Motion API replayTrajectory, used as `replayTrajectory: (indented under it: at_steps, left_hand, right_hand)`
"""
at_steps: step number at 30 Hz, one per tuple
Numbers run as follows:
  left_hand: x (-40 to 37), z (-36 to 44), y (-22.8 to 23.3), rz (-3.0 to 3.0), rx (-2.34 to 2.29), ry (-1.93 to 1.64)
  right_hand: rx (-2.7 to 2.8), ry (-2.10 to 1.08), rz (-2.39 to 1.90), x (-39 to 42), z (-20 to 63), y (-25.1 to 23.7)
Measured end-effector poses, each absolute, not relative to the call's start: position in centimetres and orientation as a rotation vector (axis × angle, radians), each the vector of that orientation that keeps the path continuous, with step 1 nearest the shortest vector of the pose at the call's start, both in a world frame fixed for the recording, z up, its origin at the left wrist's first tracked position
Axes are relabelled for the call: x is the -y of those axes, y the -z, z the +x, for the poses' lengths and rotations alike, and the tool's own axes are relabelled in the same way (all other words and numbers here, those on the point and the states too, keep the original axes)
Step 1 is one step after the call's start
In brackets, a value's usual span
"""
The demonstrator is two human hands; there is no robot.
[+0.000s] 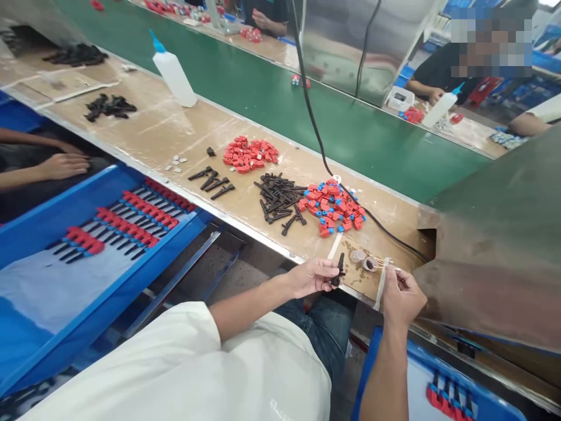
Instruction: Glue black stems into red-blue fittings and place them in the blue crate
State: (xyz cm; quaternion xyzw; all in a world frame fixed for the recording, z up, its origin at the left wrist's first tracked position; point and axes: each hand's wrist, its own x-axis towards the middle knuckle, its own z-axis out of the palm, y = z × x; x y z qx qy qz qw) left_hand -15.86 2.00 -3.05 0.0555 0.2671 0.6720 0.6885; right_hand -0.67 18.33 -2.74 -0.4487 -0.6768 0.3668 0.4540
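Note:
My left hand pinches a black plastic stick-shaped part upright at the table's front edge. To its right, my right hand grips thin pale sticks, whose far ends reach a small clear cup of dark liquid. Another small clear cup stands just left of it, amid brown spots on the tabletop. Beyond my hands lie a heap of red-and-blue plastic pieces, a pile of black parts and a heap of red pieces.
A white squeeze bottle stands near the green conveyor belt. A black cable hangs down onto the table. Blue trays hold rows of red-and-black assemblies. A person's hand is at the left; other people sit across the belt.

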Motion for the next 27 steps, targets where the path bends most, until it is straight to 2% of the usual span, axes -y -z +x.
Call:
replayTrajectory:
  at_steps: [5, 14, 20, 27]
  left_hand:
    - [-2.7, -15.5, 2.9, 0.077, -0.574, -1.499]
    - [-4.0, -15.0, 2.8, 0.052, -0.579, -1.536]
    - [-3.9, -14.4, 2.3, 0.213, -0.610, -1.580]
    - [-3.4, -14.3, 1.2, 0.326, -0.641, -1.615]
  right_hand:
    - [1.220, -1.240, -1.178, -18.1, -1.6, 2.6]
    - [1.139, -1.441, -1.080, -17.1, -1.3, -0.3]
    - [1.335, -1.314, -0.939, -12.6, -0.8, -3.5]
    - [1.626, -1.144, -0.785, -8.9, -0.7, -4.3]
